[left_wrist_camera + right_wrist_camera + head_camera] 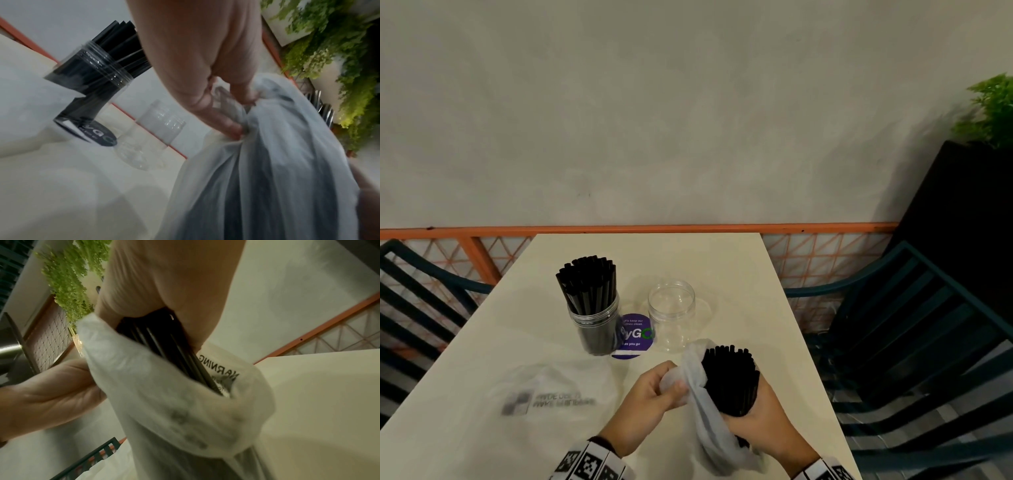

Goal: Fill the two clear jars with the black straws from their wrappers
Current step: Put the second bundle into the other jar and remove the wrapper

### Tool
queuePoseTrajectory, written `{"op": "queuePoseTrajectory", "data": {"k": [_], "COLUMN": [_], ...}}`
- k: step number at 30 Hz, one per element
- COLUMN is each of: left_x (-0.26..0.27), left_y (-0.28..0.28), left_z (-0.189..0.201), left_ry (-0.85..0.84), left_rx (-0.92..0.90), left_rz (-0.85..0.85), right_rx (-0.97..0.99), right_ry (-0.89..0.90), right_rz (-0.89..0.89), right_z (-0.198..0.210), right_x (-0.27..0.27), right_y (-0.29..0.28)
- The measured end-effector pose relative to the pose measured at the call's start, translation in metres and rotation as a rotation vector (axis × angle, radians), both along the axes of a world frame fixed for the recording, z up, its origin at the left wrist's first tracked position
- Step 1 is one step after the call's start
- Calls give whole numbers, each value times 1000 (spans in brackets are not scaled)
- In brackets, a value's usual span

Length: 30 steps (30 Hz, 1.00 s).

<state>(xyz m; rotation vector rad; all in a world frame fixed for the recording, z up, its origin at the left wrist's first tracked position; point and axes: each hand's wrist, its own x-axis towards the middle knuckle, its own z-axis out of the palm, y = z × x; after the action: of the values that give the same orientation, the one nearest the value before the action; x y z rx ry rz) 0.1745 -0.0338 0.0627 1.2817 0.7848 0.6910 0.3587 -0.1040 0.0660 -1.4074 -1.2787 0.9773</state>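
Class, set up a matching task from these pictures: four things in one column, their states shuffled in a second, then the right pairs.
Things
1. left jar
2. right jar
3. right hand
4. left hand

States
A. pinches the white wrapper
B. stands empty
C. grips the straw bundle
D. full of black straws

Pairs: 1-D, 2-B, 3-C, 4-A

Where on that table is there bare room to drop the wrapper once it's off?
Bare table lies behind the empty jar and along the right edge. The near left holds an empty wrapper; the middle is crowded by the full jar.
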Motion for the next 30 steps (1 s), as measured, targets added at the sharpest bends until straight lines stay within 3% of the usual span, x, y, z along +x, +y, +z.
{"op": "queuePoseTrajectory", "data": {"k": [4, 8, 11, 13, 15, 18, 21, 25, 30], "left_x": [5, 4, 1, -2, -8, -16, -18, -13, 2], "left_y": [-4, -8, -8, -7, -8, -7, -3, -1, -7], "left_z": [-5, 0, 0, -2, -3, -3, -2, -3, -4], "left_ry": [-78, -81, -53, -60, -74, -19, -25, 7, 104], "left_rx": [-175, -119, -76, -96, -99, -19, -10, 7, 176], "left_rz": [98, 60, 27, 35, 16, -9, 80, 287, 434], "right_rx": [22, 15, -26, -49, -130, -202, -297, -340, -376], "right_ry": [9, -121, -250, -107, -109, -229, -360, -258, -325], "right_rz": [6, -15, 104, 258, 379, 360, 358, 193, 118], "right_z": [5, -3, -3, -2, -3, -9, -7, -10, -17], "right_x": [4, 4, 7, 11, 16, 28, 43, 49, 40], "right_y": [-6, -11, -11, -9, -9, -8, -8, -11, -6]}}
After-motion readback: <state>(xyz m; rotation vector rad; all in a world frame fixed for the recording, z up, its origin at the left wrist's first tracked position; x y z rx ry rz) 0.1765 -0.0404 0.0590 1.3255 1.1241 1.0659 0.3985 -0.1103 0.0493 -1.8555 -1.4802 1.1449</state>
